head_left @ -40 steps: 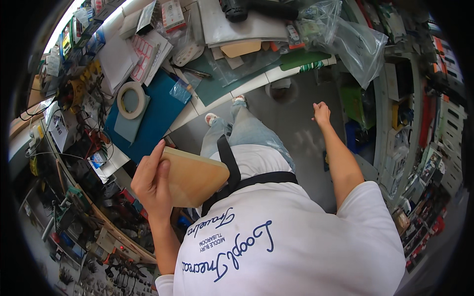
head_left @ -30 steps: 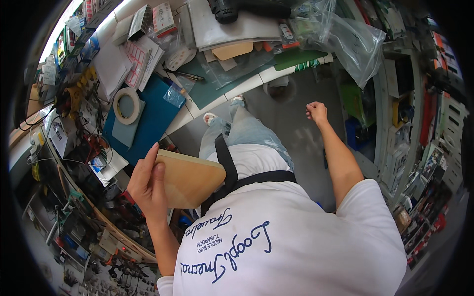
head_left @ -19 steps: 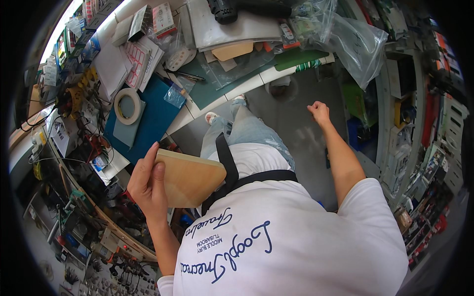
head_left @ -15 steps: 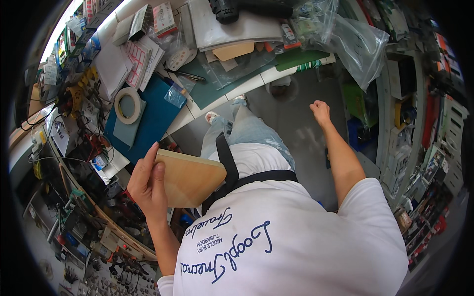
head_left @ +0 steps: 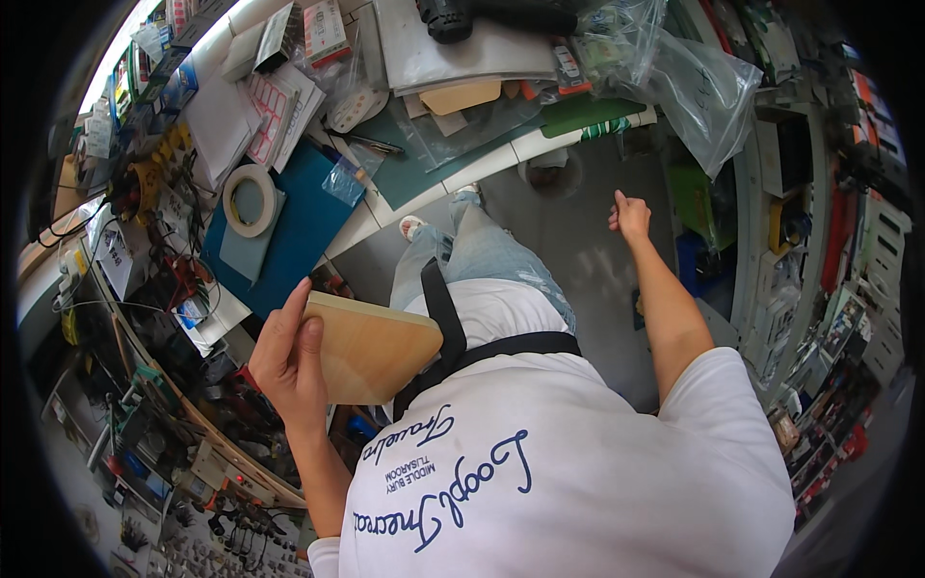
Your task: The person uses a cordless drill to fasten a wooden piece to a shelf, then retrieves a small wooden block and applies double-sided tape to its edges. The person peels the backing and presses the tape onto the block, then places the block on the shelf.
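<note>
Board pickup looks done: left hand has fingers wrapped round the edge of a tan wooden board, held up against the chest, clear of the bench. Setting it down seems left (judging by pose). Right hand hangs loosely curled, holding nothing, over grey floor. Cluttered workbench: blue mat, tape roll, papers, plastic bags. Packed shelves at right.
</note>
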Available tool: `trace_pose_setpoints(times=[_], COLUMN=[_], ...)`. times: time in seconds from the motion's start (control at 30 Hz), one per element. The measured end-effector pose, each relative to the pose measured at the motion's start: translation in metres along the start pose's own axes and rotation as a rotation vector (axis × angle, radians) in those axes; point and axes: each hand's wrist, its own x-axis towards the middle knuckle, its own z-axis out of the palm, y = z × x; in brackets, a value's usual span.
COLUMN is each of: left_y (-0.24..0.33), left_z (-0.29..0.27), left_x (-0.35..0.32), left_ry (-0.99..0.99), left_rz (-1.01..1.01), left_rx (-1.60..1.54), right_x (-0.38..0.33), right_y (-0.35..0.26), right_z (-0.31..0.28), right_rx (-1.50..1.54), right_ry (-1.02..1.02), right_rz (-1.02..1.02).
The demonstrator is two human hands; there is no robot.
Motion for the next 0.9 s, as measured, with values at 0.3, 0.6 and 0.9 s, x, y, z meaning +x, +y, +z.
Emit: trace_pose_setpoints(times=[0.3,0.6,0.9], left_y=[-0.002,-0.013,-0.011], left_z=[-0.003,-0.008,-0.004], left_x=[-0.003,-0.01,-0.011], left_ry=[-0.013,-0.045,-0.138], left_rz=[0.004,0.052,0.173], left_rx=[-0.01,-0.03,0.174], right_x=[-0.01,-0.039,-0.333], right_y=[-0.001,-0.038,-0.235], right_z=[0.0,0.018,0.029], right_rx=[-0.207,0.067,0.165], right_ry=[0.19,-0.134,-1.081], right_rz=[-0.125,-0.454,-1.197])
